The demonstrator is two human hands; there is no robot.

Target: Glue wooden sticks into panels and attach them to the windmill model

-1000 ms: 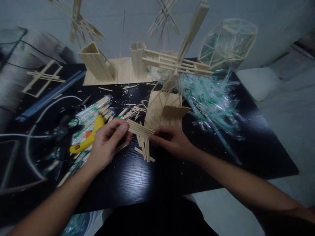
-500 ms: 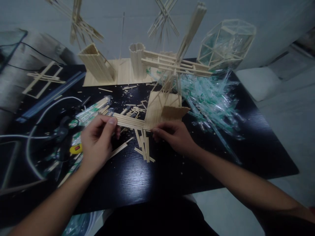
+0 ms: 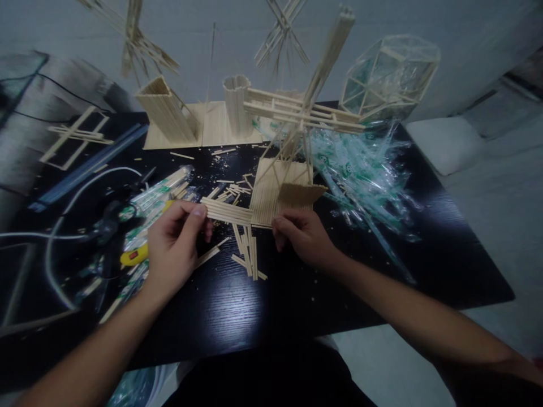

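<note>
Slippage and skewed edges: the likeliest trouble from here

Head view: your left hand (image 3: 176,237) has thumb and fingers clamped on the left end of a flat, pale strip of thin wooden sticks (image 3: 227,211). The strip's right end meets the near left corner of a pale, flat, square wooden-stick panel (image 3: 263,186); whether they touch or merely overlap, you cannot tell from here. Your right hand (image 3: 301,234) has its fingertips drawn together at the panel's near edge, and what they pinch, if anything, is hidden.

Held by one end, the strip could tilt or swing out of line, I judge. Loose, short pale sticks (image 3: 250,251) lie just below it (easy to snag) and could lift its edge. Pressing hard on the panel might rock the tall, pale wooden lattice with crossed arms (image 3: 305,116) above it. Drawing your left hand back carelessly could knock the yellow plastic glue gun (image 3: 134,255) beside it, and its nozzle may be hot.
</note>
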